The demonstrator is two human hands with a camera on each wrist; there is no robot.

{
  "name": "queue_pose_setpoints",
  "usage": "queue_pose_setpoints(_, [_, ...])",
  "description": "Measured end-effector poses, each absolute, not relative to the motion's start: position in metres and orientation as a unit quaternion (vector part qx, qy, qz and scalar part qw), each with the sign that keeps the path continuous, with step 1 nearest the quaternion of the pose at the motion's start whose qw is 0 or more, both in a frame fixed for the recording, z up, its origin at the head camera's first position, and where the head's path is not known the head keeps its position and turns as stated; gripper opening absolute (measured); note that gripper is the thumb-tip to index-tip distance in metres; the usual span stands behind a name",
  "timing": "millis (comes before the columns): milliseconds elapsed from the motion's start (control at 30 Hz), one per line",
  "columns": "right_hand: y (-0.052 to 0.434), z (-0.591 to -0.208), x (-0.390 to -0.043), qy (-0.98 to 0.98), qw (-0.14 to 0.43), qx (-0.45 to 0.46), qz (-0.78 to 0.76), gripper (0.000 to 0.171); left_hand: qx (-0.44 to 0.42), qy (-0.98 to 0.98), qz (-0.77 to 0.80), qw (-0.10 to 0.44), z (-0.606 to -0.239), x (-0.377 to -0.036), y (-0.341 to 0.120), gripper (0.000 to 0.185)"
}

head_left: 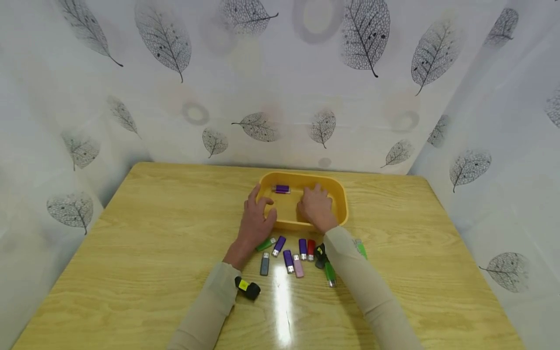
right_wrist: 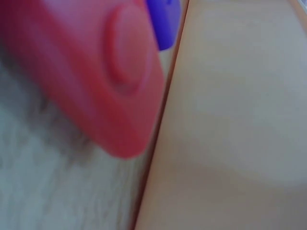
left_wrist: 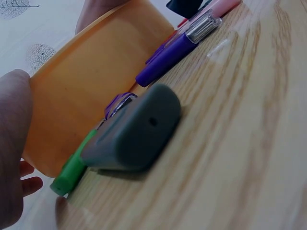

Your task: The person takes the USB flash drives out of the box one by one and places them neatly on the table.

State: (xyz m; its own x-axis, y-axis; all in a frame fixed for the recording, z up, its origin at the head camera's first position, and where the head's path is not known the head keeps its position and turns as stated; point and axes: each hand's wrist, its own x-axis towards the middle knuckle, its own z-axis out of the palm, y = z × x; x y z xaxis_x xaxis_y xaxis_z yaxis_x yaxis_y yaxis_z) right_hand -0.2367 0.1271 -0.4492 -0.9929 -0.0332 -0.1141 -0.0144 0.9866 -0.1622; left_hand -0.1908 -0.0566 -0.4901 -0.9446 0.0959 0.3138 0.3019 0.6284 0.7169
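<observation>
A yellow plastic tray (head_left: 295,225) stands near the table's back edge. My left hand (head_left: 255,218) holds its near left corner, the thumb over the near rim and other fingers along the left side. My right hand (head_left: 316,206) reaches down inside the tray's right half, fingers bent toward its floor; whatever lies beneath them is hidden. At least one purple USB stick (head_left: 282,188) lies in the tray's far left part. Close before the tray are a green USB stick (left_wrist: 72,172), a grey USB stick (left_wrist: 139,134) and a red USB stick (right_wrist: 129,96).
Along the tray's near side lie several more USB sticks: purple (head_left: 288,261), pink (head_left: 298,266), green (head_left: 330,274) and another green one (head_left: 360,249) past the right forearm. Wrist cameras (head_left: 247,288) ride on both arms. A leaf-printed curtain (head_left: 280,97) hangs behind the wooden table (head_left: 175,218).
</observation>
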Motion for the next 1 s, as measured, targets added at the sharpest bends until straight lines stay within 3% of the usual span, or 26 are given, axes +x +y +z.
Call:
queue_pose_setpoints(567, [0.1297,-0.4497,-0.2368,0.997,0.029,-0.026,-0.063,0.039,-0.114,-0.892,-0.418,0.126,-0.4892,-0.1911,-0.0553,0.033])
queue_pose_setpoints(1000, [0.1282,-0.448,-0.2353,0.984,0.047,-0.066,-0.159,0.031,-0.108,-0.896,-0.415,0.117,-0.4895,-0.1894,-0.0566,0.031])
